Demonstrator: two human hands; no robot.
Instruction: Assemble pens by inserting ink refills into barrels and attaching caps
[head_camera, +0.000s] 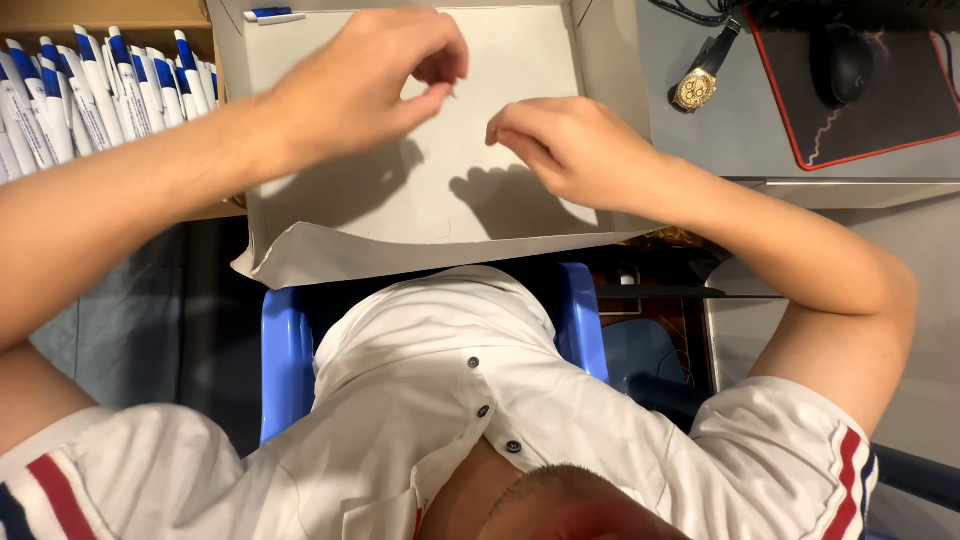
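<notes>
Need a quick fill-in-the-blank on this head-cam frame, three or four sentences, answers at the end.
1. Both hands, the left hand and the right hand, hover over a shallow white ____ box.
2. The white pens packed at the left have ____ clips.
3. A gold-coloured ____ lies beside the black mouse pad with a red edge.
4. The person sits on a ____ plastic chair.

Answers: cardboard; blue; wristwatch; blue
</notes>
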